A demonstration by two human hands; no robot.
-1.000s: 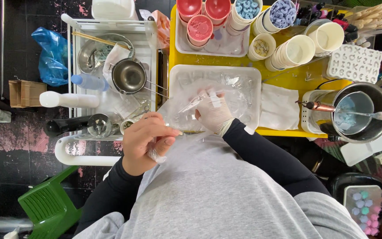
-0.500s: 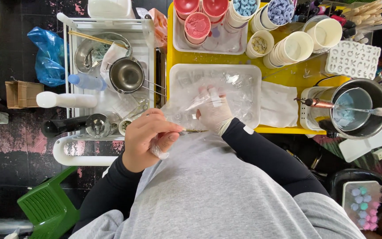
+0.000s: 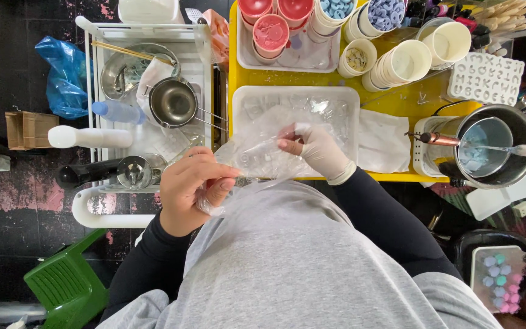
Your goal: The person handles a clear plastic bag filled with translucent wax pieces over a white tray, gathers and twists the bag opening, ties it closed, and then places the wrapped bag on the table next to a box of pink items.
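My left hand [image 3: 193, 189] is bare and pinches the crumpled end of a clear plastic film [image 3: 257, 155] close to my grey-clad chest. My right hand [image 3: 315, 149] wears a whitish glove and grips the other end of that film, over the front edge of a white tray [image 3: 241, 100]. The film stretches between both hands and hides part of the tray. The tray rests on a yellow tabletop [image 3: 406, 100] and has more clear plastic in it.
Behind the tray stand pink cups [image 3: 270, 30], tubs of blue pieces [image 3: 385, 12] and stacked white cups [image 3: 406, 61]. A white letter mould [image 3: 487, 78] and a metal pot [image 3: 495, 146] of pale blue liquid sit right. A white cart [image 3: 147, 91] with metal bowls and bottles stands left, a green stool [image 3: 65, 283] below.
My right hand has slid a little to the right, drawing the film tauter. My left hand has stayed near my chest, still pinching its end.
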